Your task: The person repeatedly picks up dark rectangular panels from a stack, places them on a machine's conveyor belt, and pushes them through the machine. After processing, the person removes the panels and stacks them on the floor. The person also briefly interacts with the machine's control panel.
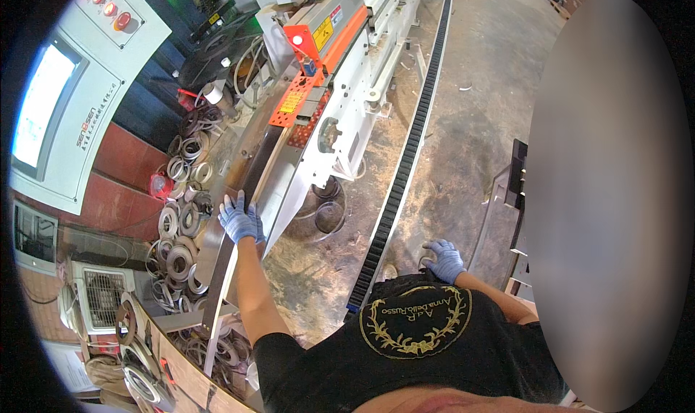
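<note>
My left hand (pixel 239 219), in a light blue glove, lies with its fingers stretched out on a long, narrow dark board (pixel 261 157). The board stands along the infeed of a white and orange machine (pixel 344 33), its far end under an orange guard plate (pixel 291 103). Beside the hand runs a pale edge or rail of the machine. My right hand (pixel 444 261), gloved the same way, hangs apart at the front of my body. Its fingers point left, loosely bent and separated, with nothing visible in them.
Several coils of edge strip (pixel 179 262) are heaped left of the machine. A control panel (pixel 87 87) with a lit screen and red buttons stands at the far left. A black roller track (pixel 398 188) crosses the floor. At the right, a large blurred patch hides the view.
</note>
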`<action>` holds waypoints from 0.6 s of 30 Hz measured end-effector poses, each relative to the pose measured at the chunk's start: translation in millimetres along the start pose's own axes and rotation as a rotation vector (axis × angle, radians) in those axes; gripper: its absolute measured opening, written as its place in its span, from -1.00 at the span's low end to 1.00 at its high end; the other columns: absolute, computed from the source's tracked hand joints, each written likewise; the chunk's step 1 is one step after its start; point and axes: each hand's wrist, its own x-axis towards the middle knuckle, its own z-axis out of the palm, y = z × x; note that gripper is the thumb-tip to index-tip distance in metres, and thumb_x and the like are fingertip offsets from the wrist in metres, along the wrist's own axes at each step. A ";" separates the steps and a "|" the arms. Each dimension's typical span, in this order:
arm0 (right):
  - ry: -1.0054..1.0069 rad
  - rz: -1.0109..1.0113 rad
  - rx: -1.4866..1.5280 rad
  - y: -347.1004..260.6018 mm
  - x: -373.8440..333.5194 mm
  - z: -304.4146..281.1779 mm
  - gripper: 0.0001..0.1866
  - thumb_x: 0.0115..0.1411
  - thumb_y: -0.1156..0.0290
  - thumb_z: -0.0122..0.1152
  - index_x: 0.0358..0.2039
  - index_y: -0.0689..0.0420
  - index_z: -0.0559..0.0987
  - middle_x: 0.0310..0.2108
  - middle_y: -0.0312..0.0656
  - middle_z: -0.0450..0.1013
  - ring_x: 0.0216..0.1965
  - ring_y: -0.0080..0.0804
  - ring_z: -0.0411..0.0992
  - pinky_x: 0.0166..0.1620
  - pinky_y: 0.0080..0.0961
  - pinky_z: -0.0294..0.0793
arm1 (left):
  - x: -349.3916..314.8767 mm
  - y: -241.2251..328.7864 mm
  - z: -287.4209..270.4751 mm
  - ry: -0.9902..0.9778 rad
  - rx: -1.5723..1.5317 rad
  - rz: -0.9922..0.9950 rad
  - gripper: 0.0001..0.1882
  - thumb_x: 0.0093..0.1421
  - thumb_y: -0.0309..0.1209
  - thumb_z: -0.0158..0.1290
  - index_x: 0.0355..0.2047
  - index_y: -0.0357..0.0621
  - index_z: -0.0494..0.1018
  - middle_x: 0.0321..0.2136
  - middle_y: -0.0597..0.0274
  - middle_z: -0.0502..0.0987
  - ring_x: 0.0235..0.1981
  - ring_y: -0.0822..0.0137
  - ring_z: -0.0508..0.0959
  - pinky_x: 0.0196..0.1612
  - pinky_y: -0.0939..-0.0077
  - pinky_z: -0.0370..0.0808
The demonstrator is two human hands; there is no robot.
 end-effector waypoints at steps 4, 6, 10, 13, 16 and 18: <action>0.034 -0.011 -0.002 7.5 0.1 6.7 -0.50 0.03 0.04 0.26 0.01 -0.17 0.46 0.07 -0.15 0.31 0.12 -0.07 0.24 0.15 -0.11 0.22 | 4.1 2.5 -0.4 -0.005 0.002 -0.002 -0.44 0.15 0.08 -0.04 0.18 0.42 0.28 0.27 0.10 0.12 0.26 -0.03 0.10 0.27 -0.05 0.01; 0.046 0.000 0.027 11.5 -1.5 8.8 -0.50 0.03 0.05 0.26 0.00 -0.17 0.46 0.08 -0.15 0.30 0.13 -0.07 0.24 0.15 -0.10 0.22 | 8.8 6.8 -1.1 -0.017 0.015 -0.003 -0.45 0.16 0.08 -0.05 0.18 0.42 0.28 0.27 0.09 0.12 0.26 -0.04 0.10 0.27 -0.04 0.02; 0.046 0.085 0.042 21.3 -12.1 6.3 -0.51 0.04 0.06 0.25 -0.01 -0.14 0.46 0.10 -0.14 0.28 0.15 -0.06 0.21 0.16 -0.10 0.22 | 22.3 39.2 -12.7 -0.057 0.107 -0.004 -0.47 0.18 0.06 -0.09 0.17 0.43 0.28 0.27 0.10 0.13 0.25 -0.04 0.13 0.25 -0.02 0.05; 0.021 0.218 0.008 33.4 -20.6 2.1 -0.45 0.05 0.00 0.19 0.02 -0.04 0.42 0.12 -0.10 0.24 0.16 -0.06 0.18 0.16 -0.08 0.22 | 38.8 76.6 -20.0 -0.105 0.189 -0.008 -0.51 0.20 -0.02 -0.12 0.17 0.42 0.30 0.25 0.11 0.17 0.19 0.00 0.22 0.18 0.11 0.20; 0.063 0.305 -0.034 56.5 -36.9 -6.9 -0.43 0.05 -0.02 0.13 0.07 -0.07 0.39 0.12 -0.06 0.22 0.12 0.00 0.20 0.12 -0.08 0.25 | 53.1 81.6 1.4 -0.005 0.182 -0.010 -0.51 0.21 0.05 -0.16 0.17 0.50 0.28 0.26 0.15 0.15 0.22 -0.04 0.19 0.16 -0.03 0.20; 0.089 0.422 -0.116 77.8 -51.6 -20.3 -0.39 0.05 -0.06 0.13 0.09 -0.09 0.38 0.12 -0.06 0.23 0.14 -0.02 0.20 0.12 -0.09 0.25 | 73.1 87.9 21.1 -0.030 0.152 -0.052 -0.49 0.21 0.13 -0.16 0.19 0.59 0.22 0.27 0.17 0.14 0.23 -0.03 0.18 0.15 -0.06 0.20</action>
